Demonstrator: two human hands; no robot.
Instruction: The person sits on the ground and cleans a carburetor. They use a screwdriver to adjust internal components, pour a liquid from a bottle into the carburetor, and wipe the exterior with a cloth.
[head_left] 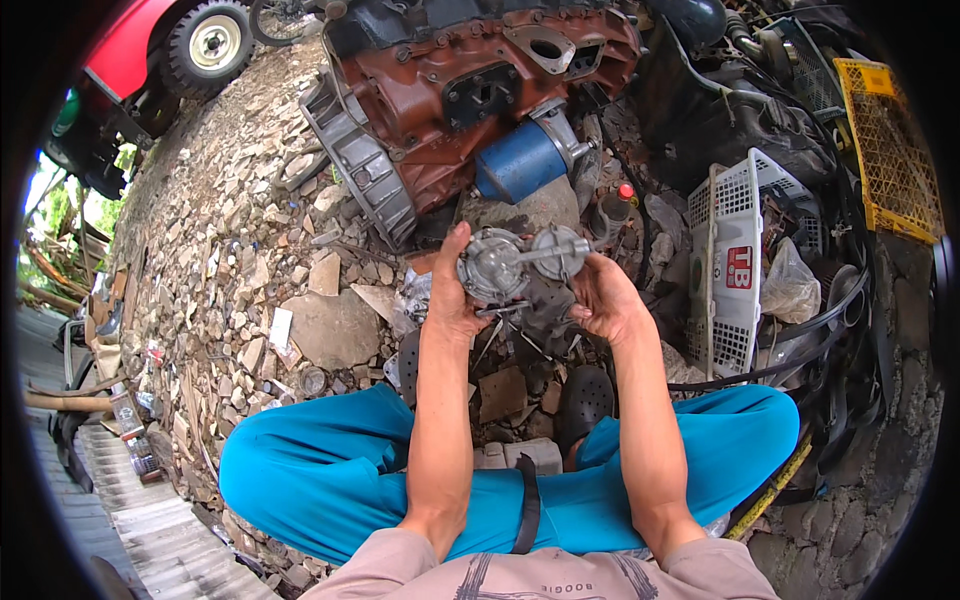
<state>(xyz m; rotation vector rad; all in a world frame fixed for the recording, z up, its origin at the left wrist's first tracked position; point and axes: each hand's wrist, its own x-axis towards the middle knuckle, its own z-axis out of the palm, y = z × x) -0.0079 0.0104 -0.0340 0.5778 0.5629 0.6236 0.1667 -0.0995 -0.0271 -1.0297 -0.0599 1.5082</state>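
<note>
A grey cast-metal engine part with two round housings [492, 265] is held up between my hands, in front of the engine. My left hand [454, 298] grips the larger housing from its left side, with the thumb pointing up along the rim. My right hand [608, 300] closes on the smaller housing at the right, its fingers partly hidden behind the metal. A short stub sticks out to the right from the smaller housing. Just beyond the part stands a red-brown engine block [440, 110] with a blue oil filter [522, 160] on its side.
White plastic crate [735, 310] with parts and a clear bag stands at the right, near black hoses. A yellow crate [890, 150] leans farther back. Broken stones cover the ground at left, with a flat slab [335, 330]. A vehicle's wheel [212, 42] shows at the far left.
</note>
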